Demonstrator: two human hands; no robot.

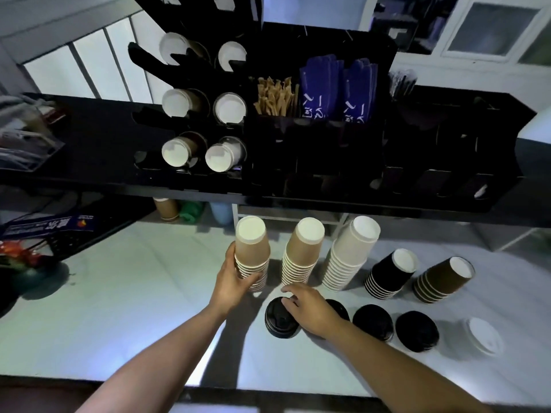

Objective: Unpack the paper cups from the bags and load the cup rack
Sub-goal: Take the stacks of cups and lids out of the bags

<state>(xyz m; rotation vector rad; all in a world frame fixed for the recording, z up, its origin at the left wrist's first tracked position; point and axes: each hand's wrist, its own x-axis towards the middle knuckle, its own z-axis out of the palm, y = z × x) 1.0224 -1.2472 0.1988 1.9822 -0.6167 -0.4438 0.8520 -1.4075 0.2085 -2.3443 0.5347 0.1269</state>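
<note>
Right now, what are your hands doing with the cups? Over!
Left hand grips leftmost tan paper cup stack. Right hand open over black plastic lid stack. Black cup rack: near slots already hold cups.

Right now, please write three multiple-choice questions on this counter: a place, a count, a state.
1. Which cup stack does the left hand grip? A. the middle one B. the leftmost one C. the rightmost one
2. How many cup stacks stand on the counter? A. three B. five C. seven
3. How do the stacked cups stand? A. mouths up B. on their sides C. upside down

1 B: its fingers curl round the leftmost brown cup stack.
2 B: five stand in a row, ending at the dark brown cup stack.
3 C: their white bases face up.
</note>
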